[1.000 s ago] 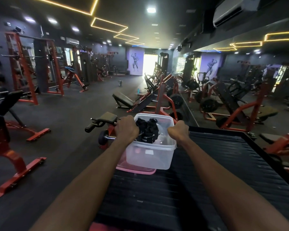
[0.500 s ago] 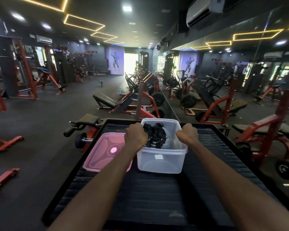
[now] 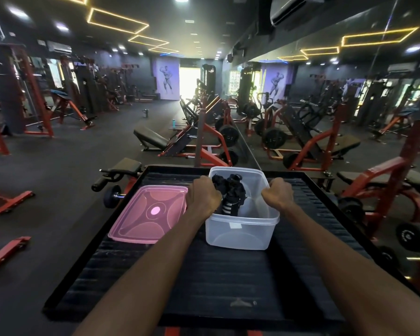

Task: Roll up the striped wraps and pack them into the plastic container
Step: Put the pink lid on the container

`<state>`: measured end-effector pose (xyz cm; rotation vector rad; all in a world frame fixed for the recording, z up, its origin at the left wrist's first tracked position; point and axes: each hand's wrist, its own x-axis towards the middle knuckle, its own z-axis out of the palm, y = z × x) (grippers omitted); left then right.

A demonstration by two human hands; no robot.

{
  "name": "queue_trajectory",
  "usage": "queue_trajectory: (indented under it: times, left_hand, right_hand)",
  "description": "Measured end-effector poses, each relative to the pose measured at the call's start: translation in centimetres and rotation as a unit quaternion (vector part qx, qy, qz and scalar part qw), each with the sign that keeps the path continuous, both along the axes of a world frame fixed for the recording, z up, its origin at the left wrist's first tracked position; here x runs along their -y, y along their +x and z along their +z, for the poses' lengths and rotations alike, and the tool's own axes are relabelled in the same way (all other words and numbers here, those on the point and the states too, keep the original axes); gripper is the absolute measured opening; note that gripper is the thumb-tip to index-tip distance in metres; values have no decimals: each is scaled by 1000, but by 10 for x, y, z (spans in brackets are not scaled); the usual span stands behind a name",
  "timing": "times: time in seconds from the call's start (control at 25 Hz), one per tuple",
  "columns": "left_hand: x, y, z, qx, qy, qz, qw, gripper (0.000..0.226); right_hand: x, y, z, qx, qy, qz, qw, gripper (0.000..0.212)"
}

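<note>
A: Both hands are on the plastic container (image 3: pixel 242 229) now, the left hand (image 3: pixel 205 198) curled over its left rim, the right hand (image 3: pixel 278 194) curled over the right rim, and the tub sits on the dark ribbed counter (image 3: pixel 204 270).

B: And the striped wraps (image 3: pixel 230 195) are inside, bunched toward the left wall, sticking up near the rim.

A: That's the risk, I'd say. They stand tall, so a lid may not seat, or a roll could loosen and spring out.

B: A tilt would do it too; the load sits all on one side.

A: The pink lid (image 3: pixel 150 214) lies flat just beside the tub, on its left, touching or nearly so.

B: Beyond the counter's far edge there's a dumbbell (image 3: pixel 112 197) and red gym machines, nothing between hands and lid.
</note>
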<state>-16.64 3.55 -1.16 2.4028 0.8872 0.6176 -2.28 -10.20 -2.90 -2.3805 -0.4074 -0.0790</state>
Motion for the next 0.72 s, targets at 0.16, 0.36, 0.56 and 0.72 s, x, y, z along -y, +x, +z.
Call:
queue_trajectory:
  times: [0.16,0.36,0.56,0.72]
  left_hand:
    - [-8,-2,4,-28,-14,-12,999,7]
    - [-49,-13,-6,-36,-36,42,998,17]
    - [-70,-40,-50,-188,-23,-10,982,18]
    - [-64,-58,-66,-131,4,-36,991,18]
  right_hand:
    - [-5,-11,12,51,-112,-16,992,21]
    - [-50,-42,34,225,-97,55,968,18]
    - [-108,-86,31,295,-97,220,925,10]
    - [-134,-117,19,319,-203,311,872,22]
